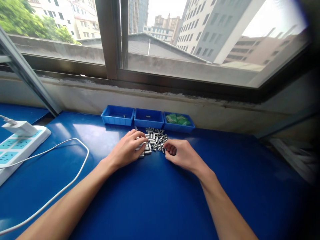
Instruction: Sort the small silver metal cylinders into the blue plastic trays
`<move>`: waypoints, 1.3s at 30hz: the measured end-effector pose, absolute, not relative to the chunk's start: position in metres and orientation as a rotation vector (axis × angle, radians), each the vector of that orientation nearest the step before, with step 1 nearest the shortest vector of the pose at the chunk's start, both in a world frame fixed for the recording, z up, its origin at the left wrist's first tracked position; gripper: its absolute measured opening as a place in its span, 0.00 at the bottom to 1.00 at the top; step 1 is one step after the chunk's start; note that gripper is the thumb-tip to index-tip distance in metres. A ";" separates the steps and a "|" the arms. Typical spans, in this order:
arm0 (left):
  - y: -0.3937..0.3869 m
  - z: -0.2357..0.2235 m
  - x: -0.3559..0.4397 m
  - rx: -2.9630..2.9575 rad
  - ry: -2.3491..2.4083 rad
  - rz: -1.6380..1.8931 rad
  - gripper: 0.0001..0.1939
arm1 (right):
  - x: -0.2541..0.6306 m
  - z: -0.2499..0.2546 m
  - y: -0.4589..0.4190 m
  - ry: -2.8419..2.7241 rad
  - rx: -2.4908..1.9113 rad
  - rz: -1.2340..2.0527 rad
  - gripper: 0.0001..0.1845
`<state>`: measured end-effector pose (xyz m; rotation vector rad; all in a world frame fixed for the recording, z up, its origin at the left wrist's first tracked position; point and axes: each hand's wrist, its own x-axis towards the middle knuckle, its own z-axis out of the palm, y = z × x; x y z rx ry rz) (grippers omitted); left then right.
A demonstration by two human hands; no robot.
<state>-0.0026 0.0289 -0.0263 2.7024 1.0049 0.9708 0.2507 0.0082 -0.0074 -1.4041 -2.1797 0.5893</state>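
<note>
A heap of small silvery metal pieces [154,140], some like short cylinders and others like screws, lies on the blue table in front of the bins. At its left side my left hand [128,147] hovers over or touches the pieces, with thumb and fingers bent and a gap between them. My right hand [183,154] is at the heap's right edge, with its thumb and forefinger pinched together. Whatever is between those fingertips is too small or hidden to name.
Behind the heap stand a left blue bin [117,120] and a middle blue bin [148,123], each with a small piece inside. The right blue bin [178,127] holds green packets [177,119]. A power strip [37,136] and white cable [83,160] lie left; a window [160,78] is behind.
</note>
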 end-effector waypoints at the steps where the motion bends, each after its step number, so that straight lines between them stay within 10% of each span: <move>1: 0.029 -0.026 -0.003 2.705 1.003 0.975 0.09 | 0.251 -0.007 0.008 -2.154 -1.405 0.611 0.06; 15: 0.019 -0.020 0.011 2.141 0.965 1.117 0.13 | 0.222 -0.006 0.002 -1.588 -1.156 1.100 0.16; 39: 0.040 -0.025 -0.003 1.876 1.055 1.156 0.11 | 0.223 -0.007 0.000 -2.162 -1.282 0.423 0.06</move>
